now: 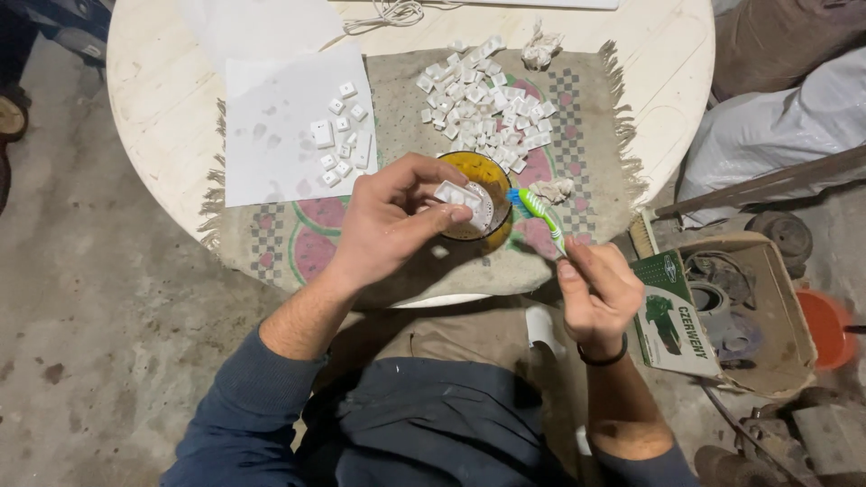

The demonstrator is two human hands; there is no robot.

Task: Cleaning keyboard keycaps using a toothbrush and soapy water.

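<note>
My left hand (390,221) pinches a white keyboard keycap (451,193) over an amber glass bowl (478,171) that holds liquid. My right hand (597,293) grips a green and white toothbrush (539,212), its blue-bristled head pointing at the bowl's right rim. A heap of several white keycaps (483,104) lies on the patterned cloth (406,108) beyond the bowl. Several more keycaps (341,135) rest on a white paper sheet (280,117) to the left.
The round white table (162,99) carries a crumpled tissue (541,47) at the back and another (552,189) beside the bowl. A white cable (388,13) lies at the far edge. A cardboard box (722,307) with parts and an orange container (825,325) stand on the floor right.
</note>
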